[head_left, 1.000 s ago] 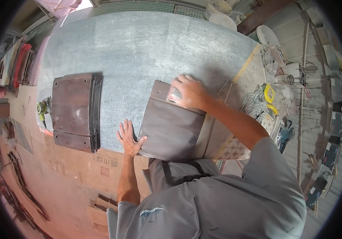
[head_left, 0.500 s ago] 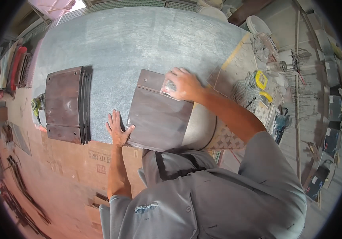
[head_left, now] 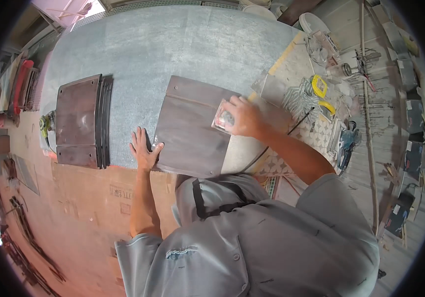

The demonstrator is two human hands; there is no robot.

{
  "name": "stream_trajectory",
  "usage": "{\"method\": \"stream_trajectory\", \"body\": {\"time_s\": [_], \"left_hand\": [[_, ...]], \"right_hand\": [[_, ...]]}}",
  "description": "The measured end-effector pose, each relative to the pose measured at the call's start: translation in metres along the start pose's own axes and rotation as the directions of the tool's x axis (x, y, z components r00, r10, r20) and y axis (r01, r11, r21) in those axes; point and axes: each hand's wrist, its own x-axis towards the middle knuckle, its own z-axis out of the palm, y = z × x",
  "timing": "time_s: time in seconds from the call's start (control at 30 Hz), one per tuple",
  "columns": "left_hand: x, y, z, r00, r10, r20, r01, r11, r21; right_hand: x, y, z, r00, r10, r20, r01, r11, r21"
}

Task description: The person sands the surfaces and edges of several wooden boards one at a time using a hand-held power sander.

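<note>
A flat brown panel [head_left: 185, 131] lies slightly turned on the table before me, with small holes near its corners and a seam across its far part. My left hand [head_left: 144, 151] rests with spread fingers at the panel's left edge, the thumb on its surface. Over the panel's right edge, my right hand [head_left: 245, 117] grips a small sanding block [head_left: 220, 120], its fingers wrapped round the top. The block's underside is hidden against the panel. To the left sits a stack of similar brown panels [head_left: 78, 116].
A grey table top [head_left: 138, 44] carries the panels. Past its left edge is a green power tool [head_left: 45, 127]. Striped cloth [head_left: 299, 101], yellow-handled items [head_left: 319, 86] and a blue power tool [head_left: 348, 143] crowd the right side. Cardboard [head_left: 108, 190] covers the near left.
My right hand has moved the sanding block right and nearer me along the panel. My left hand stays at the left edge. The whole view has shifted slightly.
</note>
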Motion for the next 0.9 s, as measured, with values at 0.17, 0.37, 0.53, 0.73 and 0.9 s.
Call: {"method": "stream_trajectory", "body": {"time_s": [0.17,0.37,0.53,0.73,0.9], "left_hand": [[-0.008,0.004,0.005,0.998,-0.002,-0.070,0.002,1.000,0.002],[-0.035,0.034,0.009,0.941,-0.068,-0.330,0.085,0.996,0.036],[-0.091,0.065,0.023,0.749,-0.553,-0.366,0.540,0.829,-0.145],[-0.109,0.043,0.041,0.674,-0.713,0.196,0.500,0.244,-0.831],[-0.110,0.020,0.064,0.653,-0.733,0.191,0.603,0.349,-0.718]], "right_hand": [[-0.035,-0.039,0.005,0.998,-0.046,-0.047,0.049,0.998,0.049],[-0.118,-0.128,0.049,0.971,-0.181,0.158,0.141,0.962,0.235],[-0.096,-0.095,0.035,0.998,-0.060,0.030,0.053,0.983,0.177],[0.004,-0.029,0.017,0.984,0.111,-0.142,-0.086,0.982,0.171],[0.111,-0.048,0.036,0.981,-0.141,-0.133,0.152,0.985,0.078]]}}
